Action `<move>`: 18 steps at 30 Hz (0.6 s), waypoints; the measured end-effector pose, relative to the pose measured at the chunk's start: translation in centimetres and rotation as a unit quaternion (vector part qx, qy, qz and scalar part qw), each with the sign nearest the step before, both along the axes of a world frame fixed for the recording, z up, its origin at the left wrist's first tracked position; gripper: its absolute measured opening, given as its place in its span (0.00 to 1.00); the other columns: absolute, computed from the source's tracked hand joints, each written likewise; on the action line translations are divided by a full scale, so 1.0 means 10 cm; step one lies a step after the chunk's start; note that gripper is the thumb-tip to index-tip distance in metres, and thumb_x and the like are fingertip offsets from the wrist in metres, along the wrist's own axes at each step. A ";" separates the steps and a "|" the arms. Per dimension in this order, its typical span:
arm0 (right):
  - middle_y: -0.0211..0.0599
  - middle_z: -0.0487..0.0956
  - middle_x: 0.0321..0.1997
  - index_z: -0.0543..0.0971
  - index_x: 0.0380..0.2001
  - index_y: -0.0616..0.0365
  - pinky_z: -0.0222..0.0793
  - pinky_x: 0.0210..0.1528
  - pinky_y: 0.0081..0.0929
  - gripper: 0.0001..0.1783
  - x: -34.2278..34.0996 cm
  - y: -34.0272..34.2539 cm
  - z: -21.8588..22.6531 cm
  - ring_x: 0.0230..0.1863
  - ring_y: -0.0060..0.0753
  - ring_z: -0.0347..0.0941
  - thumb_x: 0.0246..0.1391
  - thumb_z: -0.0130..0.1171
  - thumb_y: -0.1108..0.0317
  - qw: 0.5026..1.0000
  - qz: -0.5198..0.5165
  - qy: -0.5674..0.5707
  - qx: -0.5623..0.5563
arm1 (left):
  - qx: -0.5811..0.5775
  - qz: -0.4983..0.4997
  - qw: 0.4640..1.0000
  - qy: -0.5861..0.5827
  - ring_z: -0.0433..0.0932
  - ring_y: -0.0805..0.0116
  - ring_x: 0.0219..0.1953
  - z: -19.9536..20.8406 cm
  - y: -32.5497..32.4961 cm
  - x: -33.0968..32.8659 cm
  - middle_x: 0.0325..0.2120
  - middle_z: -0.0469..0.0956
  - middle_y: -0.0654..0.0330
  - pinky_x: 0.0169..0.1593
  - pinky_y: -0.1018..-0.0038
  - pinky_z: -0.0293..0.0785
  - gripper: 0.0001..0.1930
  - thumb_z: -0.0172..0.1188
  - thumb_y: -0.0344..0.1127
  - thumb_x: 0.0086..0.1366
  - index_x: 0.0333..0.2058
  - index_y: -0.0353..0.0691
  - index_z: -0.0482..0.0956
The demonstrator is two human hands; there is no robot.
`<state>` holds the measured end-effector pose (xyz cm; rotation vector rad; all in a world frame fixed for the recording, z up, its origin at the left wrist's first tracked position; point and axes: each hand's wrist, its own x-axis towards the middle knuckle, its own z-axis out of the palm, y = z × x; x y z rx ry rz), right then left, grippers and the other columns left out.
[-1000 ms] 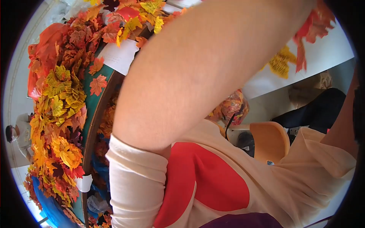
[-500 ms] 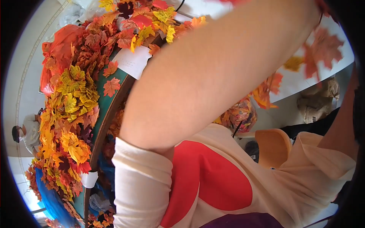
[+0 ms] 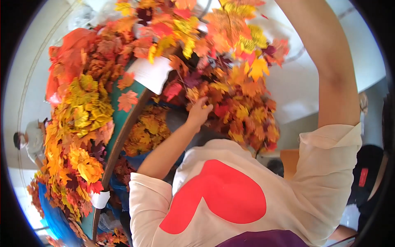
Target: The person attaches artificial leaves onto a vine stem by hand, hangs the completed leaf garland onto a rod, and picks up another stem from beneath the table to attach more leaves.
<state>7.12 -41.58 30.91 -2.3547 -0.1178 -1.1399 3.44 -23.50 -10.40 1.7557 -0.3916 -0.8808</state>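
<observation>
My left hand [image 3: 200, 113] is by a hanging mass of artificial maple-leaf garland [image 3: 247, 90] in orange, red and yellow. Its fingers are closed in a pinch at the leaves, apparently on a thin part of the garland. My right arm [image 3: 329, 53] reaches up past the top edge, so that hand is out of sight. Large orange and yellow leaves [image 3: 226, 26] hang near the top, beside the right forearm.
A green table [image 3: 119, 113] with a brown edge carries heaped red, orange and yellow leaves [image 3: 84, 105]. White paper [image 3: 150, 74] lies on its edge. A red plastic bag [image 3: 68, 53] and blue plastic [image 3: 57, 218] are at left. Another person [image 3: 33, 140] is far left.
My left forearm, which crossed the view toward the upper right, has drawn back to the leaves near my chest. My right arm has risen to the top edge. More garland now shows between them.
</observation>
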 end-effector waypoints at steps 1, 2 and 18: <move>0.34 0.74 0.20 0.78 0.21 0.61 0.62 0.26 0.26 0.12 0.02 0.02 0.05 0.24 0.25 0.67 0.39 0.59 0.62 1.000 0.012 0.004 0.018 | -0.066 -0.011 0.998 -0.002 0.71 0.64 0.46 0.00 0.18 0.05 0.45 0.72 0.53 0.49 0.73 0.66 0.22 0.56 0.35 0.57 0.51 0.38 0.67; 0.33 0.74 0.19 0.78 0.22 0.60 0.60 0.25 0.26 0.12 0.01 0.09 0.06 0.23 0.23 0.66 0.40 0.59 0.61 0.999 -0.009 0.021 0.048 | -0.081 -0.015 0.997 -0.014 0.71 0.66 0.45 -0.04 0.35 0.07 0.44 0.73 0.54 0.48 0.74 0.67 0.21 0.55 0.33 0.58 0.51 0.37 0.67; 0.32 0.77 0.23 0.80 0.30 0.60 0.63 0.30 0.20 0.13 1.93 0.07 0.29 0.25 0.21 0.69 0.45 0.58 0.61 0.989 0.122 -0.020 0.085 | 0.165 0.168 0.955 -0.183 0.75 0.69 0.28 -0.53 2.39 -0.09 0.29 0.77 0.57 0.36 0.77 0.72 0.11 0.51 0.35 0.61 0.40 0.42 0.77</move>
